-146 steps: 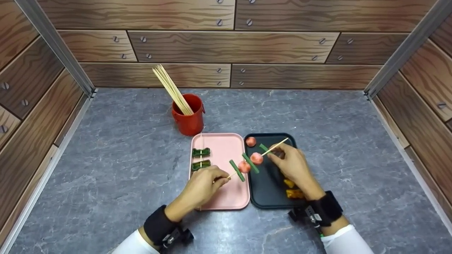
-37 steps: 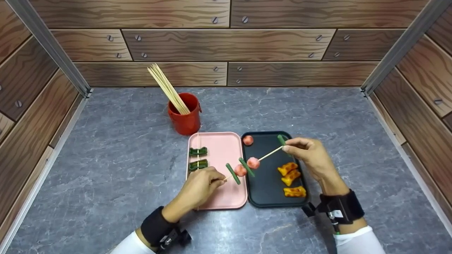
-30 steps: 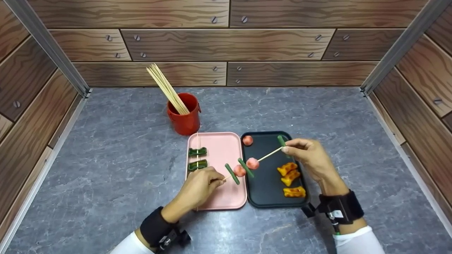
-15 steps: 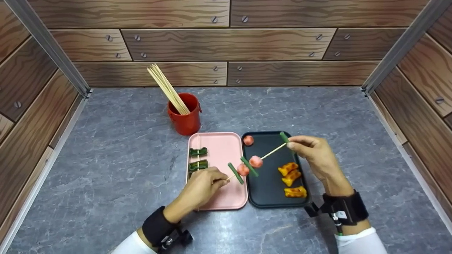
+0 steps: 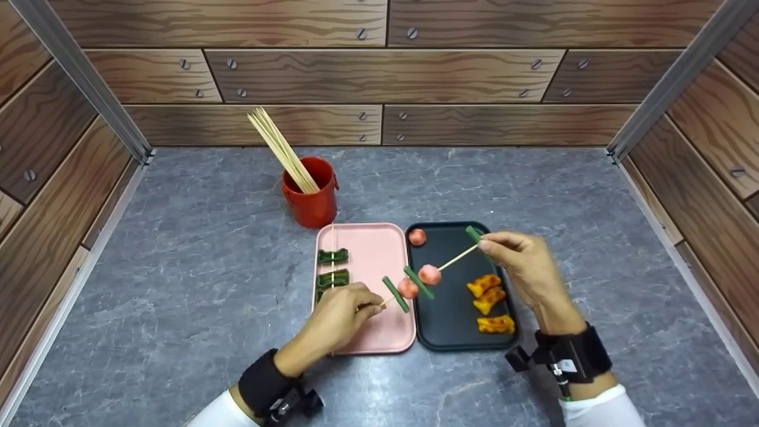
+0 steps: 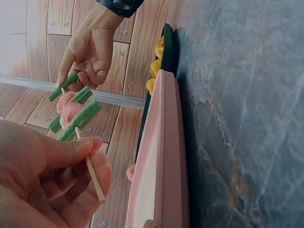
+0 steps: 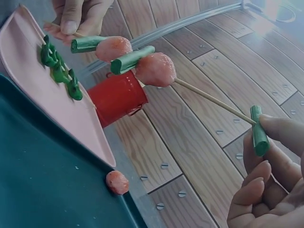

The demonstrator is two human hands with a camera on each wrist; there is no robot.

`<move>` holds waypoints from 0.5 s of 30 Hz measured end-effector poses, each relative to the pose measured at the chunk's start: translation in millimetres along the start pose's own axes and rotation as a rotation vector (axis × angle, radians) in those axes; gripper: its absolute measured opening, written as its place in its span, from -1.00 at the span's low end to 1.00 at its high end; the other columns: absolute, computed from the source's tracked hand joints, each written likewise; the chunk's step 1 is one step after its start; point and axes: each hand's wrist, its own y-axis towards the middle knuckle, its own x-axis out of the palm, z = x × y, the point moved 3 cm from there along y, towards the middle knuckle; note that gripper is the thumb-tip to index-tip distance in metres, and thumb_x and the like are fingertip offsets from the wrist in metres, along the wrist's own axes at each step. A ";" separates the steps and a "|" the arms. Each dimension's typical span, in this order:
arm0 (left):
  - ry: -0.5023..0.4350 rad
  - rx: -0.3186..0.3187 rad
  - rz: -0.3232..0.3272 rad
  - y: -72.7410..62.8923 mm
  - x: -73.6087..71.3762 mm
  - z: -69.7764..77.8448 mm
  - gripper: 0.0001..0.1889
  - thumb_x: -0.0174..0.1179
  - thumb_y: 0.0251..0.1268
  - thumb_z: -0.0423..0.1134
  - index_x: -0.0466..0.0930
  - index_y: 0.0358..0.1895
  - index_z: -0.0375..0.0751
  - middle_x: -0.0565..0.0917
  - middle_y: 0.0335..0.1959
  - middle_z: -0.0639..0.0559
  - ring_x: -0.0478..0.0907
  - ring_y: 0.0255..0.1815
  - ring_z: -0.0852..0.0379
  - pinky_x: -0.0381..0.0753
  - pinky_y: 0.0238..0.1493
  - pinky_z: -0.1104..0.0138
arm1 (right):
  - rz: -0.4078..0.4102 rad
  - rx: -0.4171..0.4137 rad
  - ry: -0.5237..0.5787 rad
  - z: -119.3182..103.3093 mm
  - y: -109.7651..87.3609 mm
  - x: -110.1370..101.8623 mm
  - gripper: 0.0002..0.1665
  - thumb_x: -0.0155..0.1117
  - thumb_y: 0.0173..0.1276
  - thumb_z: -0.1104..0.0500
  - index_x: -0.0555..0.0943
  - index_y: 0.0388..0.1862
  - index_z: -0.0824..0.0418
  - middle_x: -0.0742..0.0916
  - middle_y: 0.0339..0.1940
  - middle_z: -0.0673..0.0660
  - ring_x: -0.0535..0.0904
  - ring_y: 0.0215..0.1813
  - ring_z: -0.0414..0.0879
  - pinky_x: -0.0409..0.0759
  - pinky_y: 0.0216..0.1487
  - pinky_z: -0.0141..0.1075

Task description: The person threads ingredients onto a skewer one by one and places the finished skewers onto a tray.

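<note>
My left hand (image 5: 341, 317) pinches the blunt end of a bamboo skewer (image 5: 458, 259) between thumb and fingers. Threaded on it are two pink meatballs (image 7: 156, 70), each beside a green scallion piece (image 7: 132, 60). Between thumb and forefinger, my right hand (image 5: 528, 267) holds another scallion piece (image 7: 259, 130) crosswise at the skewer's far end. In the right wrist view the skewer meets the middle of that piece, and its point is hidden. The skewer slants up from left to right over a pink tray (image 5: 379, 243) and a dark tray (image 5: 450, 332).
On the pink tray's left side lies another skewer with green pepper pieces (image 5: 333, 279), partly behind my left hand. The dark tray holds one loose meatball (image 5: 417, 237) and several yellow, browned pieces (image 5: 496, 324). A red bucket (image 5: 314, 204) of bamboo skewers (image 5: 281, 148) stands behind.
Since the oldest frame, my right hand has moved right with its scallion piece to the skewer's tip, which earlier stuck out past it. The yellow pieces are uncovered. Lately both hands shift only slightly.
</note>
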 end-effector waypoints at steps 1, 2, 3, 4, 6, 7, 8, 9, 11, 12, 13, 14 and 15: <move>-0.003 -0.005 0.000 -0.2 0.0 0.0 -0.91 0.41 0.33 -0.31 0.87 -0.18 -0.13 0.82 -0.31 0.04 0.78 -0.24 0.09 0.75 -0.12 0.26 | 0.001 0.000 -0.002 0.5 0.1 0.7 -0.62 0.33 0.43 0.47 0.84 -0.37 0.01 0.80 -0.44 -0.13 0.59 -0.39 -0.31 0.56 -0.29 -0.48; -0.006 -0.010 -0.001 -0.3 0.0 -0.1 -0.91 0.41 0.33 -0.31 0.87 -0.18 -0.13 0.82 -0.30 0.04 0.78 -0.24 0.09 0.76 -0.12 0.26 | 0.003 0.001 -0.003 1.1 0.1 1.3 -0.61 0.32 0.43 0.47 0.84 -0.37 0.01 0.79 -0.45 -0.13 0.58 -0.40 -0.31 0.56 -0.30 -0.48; -0.009 -0.015 -0.002 -0.3 0.1 -0.2 -0.91 0.41 0.33 -0.32 0.87 -0.18 -0.13 0.82 -0.30 0.04 0.78 -0.24 0.09 0.76 -0.12 0.26 | 0.008 0.003 -0.006 1.7 -0.2 1.8 -0.61 0.32 0.43 0.47 0.84 -0.37 0.01 0.78 -0.45 -0.13 0.57 -0.40 -0.30 0.56 -0.30 -0.48; -0.010 -0.020 -0.002 -0.3 0.2 -0.4 -0.91 0.41 0.33 -0.31 0.87 -0.18 -0.13 0.82 -0.30 0.04 0.78 -0.24 0.09 0.75 -0.12 0.26 | 0.013 0.007 -0.004 2.3 -0.5 2.4 -0.61 0.32 0.43 0.47 0.84 -0.37 0.01 0.78 -0.45 -0.13 0.57 -0.40 -0.30 0.55 -0.31 -0.47; -0.007 -0.025 -0.001 -0.2 0.5 -0.9 -0.91 0.41 0.32 -0.31 0.87 -0.18 -0.12 0.82 -0.30 0.05 0.78 -0.24 0.09 0.75 -0.13 0.26 | 0.021 0.013 -0.002 3.6 -0.9 3.6 -0.61 0.31 0.44 0.47 0.83 -0.37 0.02 0.78 -0.46 -0.12 0.55 -0.40 -0.28 0.54 -0.31 -0.46; -0.004 -0.025 0.000 -0.2 0.6 -1.1 -0.91 0.41 0.32 -0.31 0.87 -0.18 -0.12 0.82 -0.31 0.05 0.77 -0.24 0.10 0.74 -0.13 0.27 | 0.024 0.016 -0.001 4.3 -0.9 4.4 -0.61 0.30 0.44 0.47 0.83 -0.38 0.02 0.77 -0.46 -0.12 0.55 -0.41 -0.28 0.54 -0.32 -0.46; -0.003 -0.024 0.003 0.0 0.7 -1.3 -0.91 0.41 0.32 -0.30 0.87 -0.18 -0.12 0.82 -0.31 0.06 0.77 -0.25 0.10 0.74 -0.13 0.27 | 0.024 0.019 0.000 5.0 -0.9 5.3 -0.61 0.30 0.44 0.47 0.83 -0.38 0.02 0.77 -0.46 -0.12 0.55 -0.40 -0.28 0.54 -0.32 -0.46; -0.002 -0.023 0.006 0.1 0.9 -1.5 -0.91 0.41 0.32 -0.30 0.87 -0.19 -0.12 0.82 -0.31 0.06 0.77 -0.25 0.10 0.74 -0.13 0.27 | 0.023 0.022 0.007 5.7 -0.6 6.3 -0.60 0.29 0.44 0.48 0.83 -0.38 0.02 0.78 -0.45 -0.12 0.55 -0.40 -0.28 0.54 -0.32 -0.46; -0.003 -0.019 0.012 0.1 1.0 -1.6 -0.91 0.41 0.32 -0.30 0.87 -0.19 -0.12 0.82 -0.32 0.06 0.77 -0.26 0.10 0.74 -0.14 0.27 | 0.018 0.027 0.016 7.3 0.0 8.8 -0.58 0.28 0.44 0.49 0.82 -0.40 0.02 0.78 -0.45 -0.12 0.55 -0.41 -0.29 0.55 -0.32 -0.47; -0.006 -0.018 0.014 0.2 1.1 -1.7 -0.91 0.41 0.33 -0.30 0.87 -0.19 -0.12 0.82 -0.32 0.06 0.77 -0.26 0.11 0.74 -0.14 0.27 | 0.015 0.029 0.018 8.2 0.3 10.1 -0.57 0.26 0.44 0.50 0.82 -0.41 0.02 0.77 -0.45 -0.12 0.54 -0.41 -0.29 0.55 -0.32 -0.48; -0.009 -0.017 0.017 0.2 1.2 -1.8 -0.91 0.41 0.32 -0.30 0.87 -0.19 -0.12 0.82 -0.32 0.06 0.76 -0.26 0.11 0.73 -0.14 0.27 | 0.011 0.032 0.018 9.1 0.5 11.6 -0.56 0.25 0.43 0.50 0.81 -0.42 0.01 0.77 -0.46 -0.12 0.53 -0.42 -0.29 0.55 -0.33 -0.48; -0.013 -0.017 0.018 0.2 1.4 -1.9 -0.92 0.42 0.32 -0.30 0.87 -0.19 -0.12 0.82 -0.33 0.06 0.76 -0.26 0.11 0.73 -0.14 0.27 | 0.006 0.034 0.020 10.2 0.5 13.2 -0.56 0.25 0.43 0.51 0.81 -0.42 0.02 0.77 -0.46 -0.12 0.53 -0.42 -0.30 0.55 -0.33 -0.49; -0.016 -0.018 0.019 0.2 1.5 -1.9 -0.92 0.42 0.32 -0.31 0.87 -0.19 -0.12 0.82 -0.33 0.06 0.76 -0.27 0.11 0.73 -0.15 0.28 | 0.002 0.037 0.020 11.3 0.4 14.7 -0.55 0.24 0.42 0.52 0.81 -0.43 0.02 0.76 -0.47 -0.12 0.52 -0.42 -0.30 0.54 -0.33 -0.49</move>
